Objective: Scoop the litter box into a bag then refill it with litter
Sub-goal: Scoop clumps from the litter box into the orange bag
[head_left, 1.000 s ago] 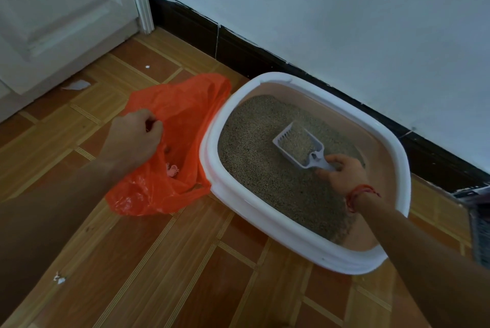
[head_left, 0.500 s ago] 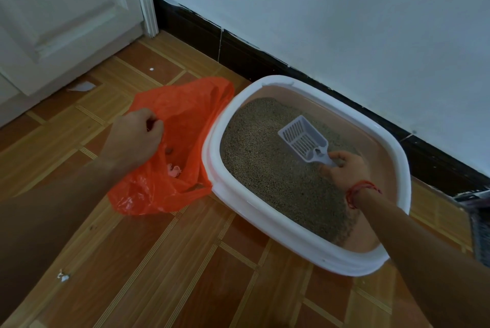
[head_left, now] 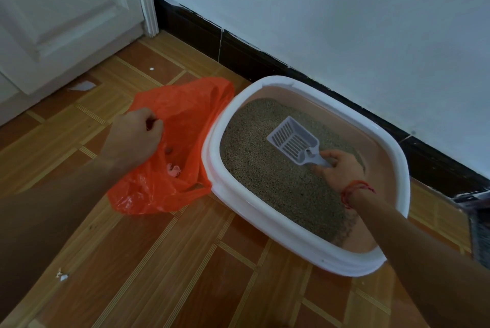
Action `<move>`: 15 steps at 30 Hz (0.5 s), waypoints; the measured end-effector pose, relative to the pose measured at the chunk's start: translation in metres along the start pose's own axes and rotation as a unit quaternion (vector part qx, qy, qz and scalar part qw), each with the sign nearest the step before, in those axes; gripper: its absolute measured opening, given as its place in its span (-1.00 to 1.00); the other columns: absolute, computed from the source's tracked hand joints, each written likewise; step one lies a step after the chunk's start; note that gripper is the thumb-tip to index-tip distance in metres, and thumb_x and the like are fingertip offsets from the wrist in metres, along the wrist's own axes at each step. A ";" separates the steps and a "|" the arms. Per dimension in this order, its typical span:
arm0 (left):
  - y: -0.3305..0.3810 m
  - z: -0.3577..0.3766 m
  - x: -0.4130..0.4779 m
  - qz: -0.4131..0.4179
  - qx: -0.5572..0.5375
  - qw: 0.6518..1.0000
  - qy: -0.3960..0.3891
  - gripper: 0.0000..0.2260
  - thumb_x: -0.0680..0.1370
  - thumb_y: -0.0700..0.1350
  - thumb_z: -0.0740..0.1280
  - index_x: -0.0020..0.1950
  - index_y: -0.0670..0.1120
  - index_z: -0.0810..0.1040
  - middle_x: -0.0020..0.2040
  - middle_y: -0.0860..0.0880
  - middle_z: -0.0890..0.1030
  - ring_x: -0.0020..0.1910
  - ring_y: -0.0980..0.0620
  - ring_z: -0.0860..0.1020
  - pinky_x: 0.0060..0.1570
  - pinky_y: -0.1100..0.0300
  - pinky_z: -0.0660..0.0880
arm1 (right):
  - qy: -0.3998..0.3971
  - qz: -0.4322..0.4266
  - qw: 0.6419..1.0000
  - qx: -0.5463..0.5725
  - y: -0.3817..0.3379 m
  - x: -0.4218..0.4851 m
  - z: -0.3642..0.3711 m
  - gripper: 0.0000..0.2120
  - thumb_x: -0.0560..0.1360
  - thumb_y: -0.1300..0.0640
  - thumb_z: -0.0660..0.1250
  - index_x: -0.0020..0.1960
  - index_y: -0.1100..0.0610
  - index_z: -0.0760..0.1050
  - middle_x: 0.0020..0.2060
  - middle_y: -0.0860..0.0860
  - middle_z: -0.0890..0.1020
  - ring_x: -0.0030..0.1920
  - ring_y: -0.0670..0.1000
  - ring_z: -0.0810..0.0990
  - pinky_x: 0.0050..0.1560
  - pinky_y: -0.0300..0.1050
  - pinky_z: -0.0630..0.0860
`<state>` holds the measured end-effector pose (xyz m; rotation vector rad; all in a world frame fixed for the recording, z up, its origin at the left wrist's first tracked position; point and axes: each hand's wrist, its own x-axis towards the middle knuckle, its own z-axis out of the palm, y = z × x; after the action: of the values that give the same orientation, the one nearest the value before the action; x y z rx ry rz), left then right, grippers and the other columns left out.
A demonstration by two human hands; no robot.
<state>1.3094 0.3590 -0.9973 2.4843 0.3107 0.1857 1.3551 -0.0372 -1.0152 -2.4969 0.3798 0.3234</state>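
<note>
Pale painted wall [head_left: 331,22] and a black skirting board [head_left: 252,62] back a floor of brown wood-pattern tiles [head_left: 159,261], with a white panelled door [head_left: 53,9] at ten o'clock. At four o'clock the right hand [head_left: 340,168], a red string bracelet [head_left: 355,189] on its wrist, grasps the handle of a grey slotted plastic scoop [head_left: 293,140], fingers and thumb pinched round the stem. Its basket points to ten o'clock from the knuckles and looks empty. It sits low over the grey-brown granular litter [head_left: 265,173]; I cannot tell if the lip touches. All of this is inside the white-rimmed oval plastic litter box [head_left: 210,147], which lies along the skirting.

At nine o'clock of the box, touching its rim, lies a thin orange plastic bag [head_left: 185,104]. The left hand [head_left: 132,139] is clenched on the bag's near edge, holding the mouth open towards the box.

The step in hand looks like the next dig. Push the lip in shallow and level, then lift and shake gently so loose grain falls through the slots. Carry the scoop straight to nine o'clock over the rim, with the bag mouth kept wide and close
</note>
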 end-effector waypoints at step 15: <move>-0.009 -0.020 0.002 -0.029 0.003 1.000 0.000 -0.79 0.64 -0.08 0.20 0.05 -0.15 0.58 -0.17 -0.06 0.61 -0.27 0.04 0.57 -0.27 0.10 0.55 | -0.011 -0.102 0.995 0.017 -0.060 -0.012 0.013 -0.69 0.46 0.12 0.44 0.19 0.01 0.55 -0.05 0.03 0.64 -0.26 -0.12 0.58 -0.35 -0.30 0.44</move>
<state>1.3054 0.3778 -0.9866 2.4773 0.3845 0.1612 1.3623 0.0206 -0.9911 -2.4714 0.1185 0.2583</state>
